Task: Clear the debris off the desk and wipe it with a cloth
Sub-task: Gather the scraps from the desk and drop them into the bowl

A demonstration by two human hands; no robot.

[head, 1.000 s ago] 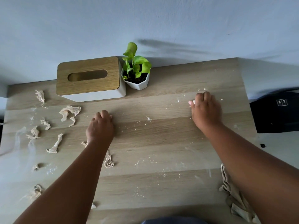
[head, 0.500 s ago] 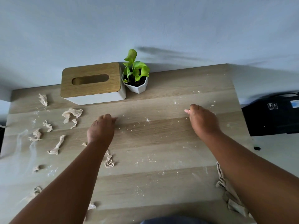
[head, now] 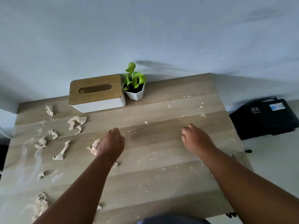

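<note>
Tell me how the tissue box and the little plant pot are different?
The tissue box is wide and boxy with a wooden lid and a slot; the plant pot is smaller, faceted and open on top. The box shows no tissue sticking out; the pot holds green leaves. Both have white sides and stand side by side at the desk's back edge.

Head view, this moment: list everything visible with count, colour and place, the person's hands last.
desk: one, light wood, fills the view
paper scraps: about ten, beige, mostly left half
crumbs: many, whitish, centre and right
tissue box: one, white with wooden lid, back left
potted plant: one, green in white pot, right of the box
black case: one, beyond the desk's right edge
left hand: gripping a scrap
right hand: fingers curled on the desk
</note>
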